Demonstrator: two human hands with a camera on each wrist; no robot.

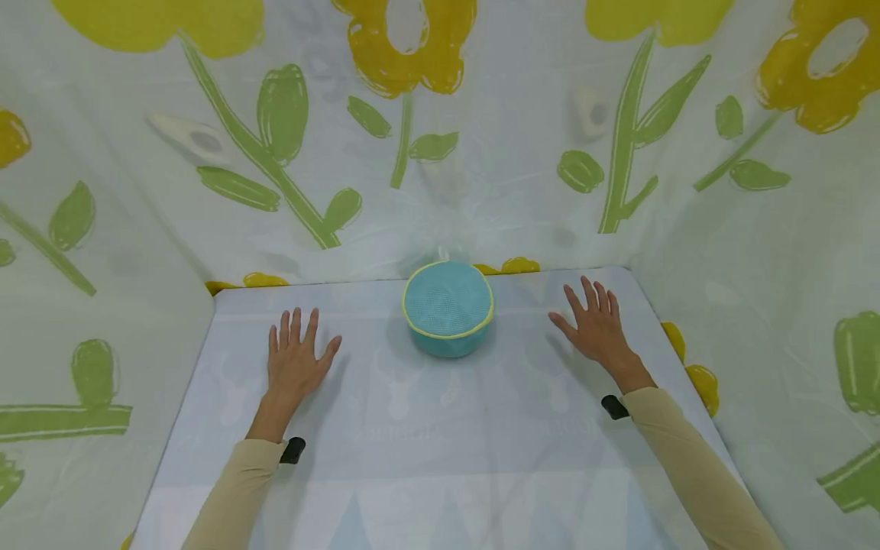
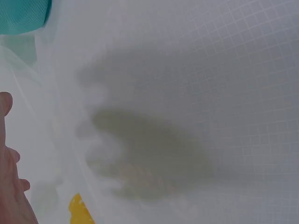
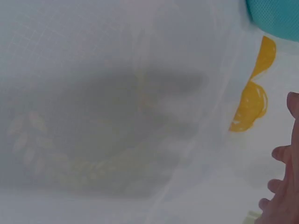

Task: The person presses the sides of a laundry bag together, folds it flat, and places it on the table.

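Left hand: fingers extended and spread, above the pale table; teal mesh basket with yellow rim: standing near the table's far edge, between the hands, apart from both; right hand: fingers likewise extended and spread, above the table

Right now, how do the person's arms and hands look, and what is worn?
The left sleeve and right sleeve are long and plain beige, ending near the wrists. A left wrist device and right wrist device, both small and black, show where the sleeves end. The left hand and right hand wear no gloves.
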